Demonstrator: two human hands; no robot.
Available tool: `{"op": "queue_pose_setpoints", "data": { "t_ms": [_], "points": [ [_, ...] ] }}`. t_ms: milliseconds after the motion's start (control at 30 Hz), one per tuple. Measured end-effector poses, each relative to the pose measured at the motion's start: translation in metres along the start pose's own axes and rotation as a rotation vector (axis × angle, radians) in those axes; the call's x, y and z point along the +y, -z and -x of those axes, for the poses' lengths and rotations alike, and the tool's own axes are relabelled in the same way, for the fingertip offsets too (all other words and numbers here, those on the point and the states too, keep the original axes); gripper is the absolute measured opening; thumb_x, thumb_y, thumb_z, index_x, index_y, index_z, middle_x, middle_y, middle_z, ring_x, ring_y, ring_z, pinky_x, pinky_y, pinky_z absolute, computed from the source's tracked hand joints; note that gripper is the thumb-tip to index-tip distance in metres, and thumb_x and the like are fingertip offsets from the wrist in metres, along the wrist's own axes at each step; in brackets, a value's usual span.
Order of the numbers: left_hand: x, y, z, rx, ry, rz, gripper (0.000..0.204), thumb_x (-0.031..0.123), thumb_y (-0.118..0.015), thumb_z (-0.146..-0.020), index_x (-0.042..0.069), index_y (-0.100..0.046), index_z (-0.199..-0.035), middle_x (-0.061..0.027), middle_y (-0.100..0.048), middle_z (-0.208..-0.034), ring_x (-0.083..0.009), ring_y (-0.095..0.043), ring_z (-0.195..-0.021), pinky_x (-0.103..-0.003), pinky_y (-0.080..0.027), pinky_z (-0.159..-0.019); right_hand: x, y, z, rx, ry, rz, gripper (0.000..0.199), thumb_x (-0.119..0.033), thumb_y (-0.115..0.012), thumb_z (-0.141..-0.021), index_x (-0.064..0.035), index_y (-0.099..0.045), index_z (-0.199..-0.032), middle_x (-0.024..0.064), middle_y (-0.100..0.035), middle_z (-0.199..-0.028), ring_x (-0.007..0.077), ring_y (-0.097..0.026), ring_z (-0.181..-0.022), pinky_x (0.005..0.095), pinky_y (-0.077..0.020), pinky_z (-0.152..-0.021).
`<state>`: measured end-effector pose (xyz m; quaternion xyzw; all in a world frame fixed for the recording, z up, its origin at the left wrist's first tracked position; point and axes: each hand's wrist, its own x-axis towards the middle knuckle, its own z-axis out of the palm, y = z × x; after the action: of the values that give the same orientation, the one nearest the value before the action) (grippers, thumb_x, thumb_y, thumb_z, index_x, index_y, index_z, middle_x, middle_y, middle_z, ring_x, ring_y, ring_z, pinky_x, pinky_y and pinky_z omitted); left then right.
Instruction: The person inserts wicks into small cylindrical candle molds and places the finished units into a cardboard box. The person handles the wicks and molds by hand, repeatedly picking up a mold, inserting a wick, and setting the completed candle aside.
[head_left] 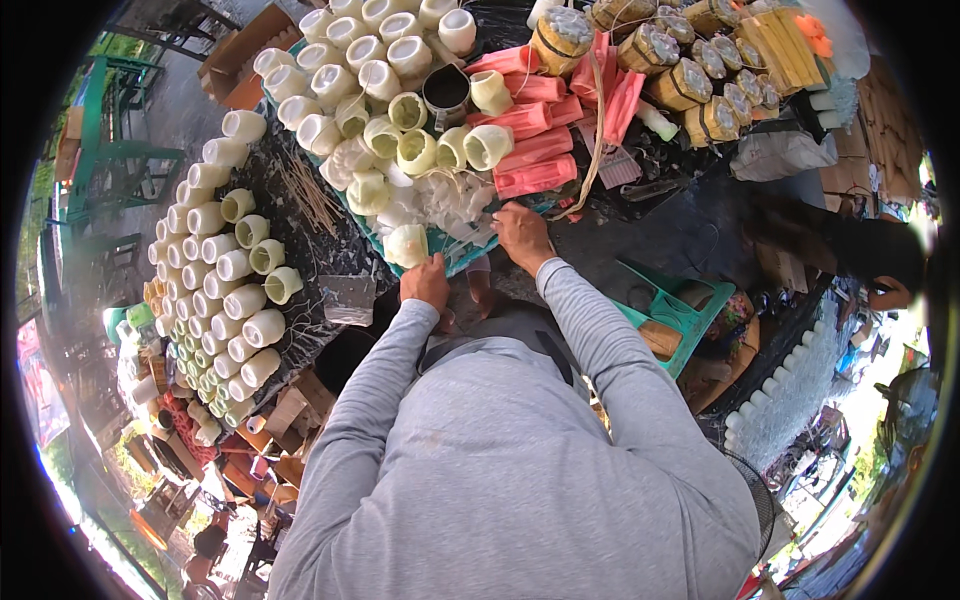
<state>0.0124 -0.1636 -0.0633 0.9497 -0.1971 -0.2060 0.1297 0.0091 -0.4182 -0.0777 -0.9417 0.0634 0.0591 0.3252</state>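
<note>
My left hand [427,283] is closed at the near edge of the worktable, its fingers against the rim of a pale, cream-coloured wax cup [405,246]. My right hand [522,238] is at the same edge a little to the right, fingers pinched together; a small dark thing shows by the fingertips, too small to name. Between and beyond the hands lies a heap of white, translucent wax pieces [455,205]. Further back stand several more cream wax cups [385,80], and a dark metal mug [446,90] sits among them.
Pink wrapped bundles [535,175] and yellow banded cylinders [685,85] fill the right of the table. Rows of wax cups [215,270] stand on black sheeting to the left. A green plastic stool [675,310] is at my right, near another person's arm [840,240].
</note>
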Motion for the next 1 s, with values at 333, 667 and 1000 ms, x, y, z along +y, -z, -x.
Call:
{"op": "queue_pose_setpoints", "data": {
  "t_ms": [333,667,1000],
  "points": [
    [0.030,0.017,-0.017,0.195,-0.157,0.146,0.032,0.017,-0.069,-0.097,0.008,-0.062,-0.127,-0.0132,-0.065,-0.132,-0.0399,-0.073,-0.103,-0.051,-0.060,-0.080,0.005,0.005,-0.009,0.056,0.243,0.215,0.010,-0.013,-0.064,-0.097,-0.0056,-0.058,-0.098,0.0171,-0.062,-0.097,0.0397,-0.070,-0.084,0.0509,-0.0571,-0.071],
    [0.065,0.045,-0.084,0.316,-0.310,0.331,0.015,0.016,-0.071,-0.098,0.011,-0.071,-0.112,-0.0147,-0.076,-0.094,-0.0397,-0.073,-0.083,-0.050,-0.058,-0.070,-0.036,0.094,-0.027,0.020,0.348,0.150,0.015,-0.012,-0.064,-0.099,-0.0027,-0.061,-0.109,0.0170,-0.066,-0.104,0.0365,-0.070,-0.086,0.0465,-0.0570,-0.079],
    [0.060,0.092,-0.035,0.244,-0.307,0.253,0.014,0.015,-0.071,-0.095,0.010,-0.068,-0.108,-0.0129,-0.073,-0.087,-0.0386,-0.072,-0.080,-0.050,-0.056,-0.068,-0.069,0.097,-0.003,0.053,0.360,-0.267,0.012,-0.010,-0.075,-0.094,-0.0019,-0.069,-0.100,0.0170,-0.071,-0.090,0.0404,-0.071,-0.084,0.0470,-0.0566,-0.074]
  ]
}}
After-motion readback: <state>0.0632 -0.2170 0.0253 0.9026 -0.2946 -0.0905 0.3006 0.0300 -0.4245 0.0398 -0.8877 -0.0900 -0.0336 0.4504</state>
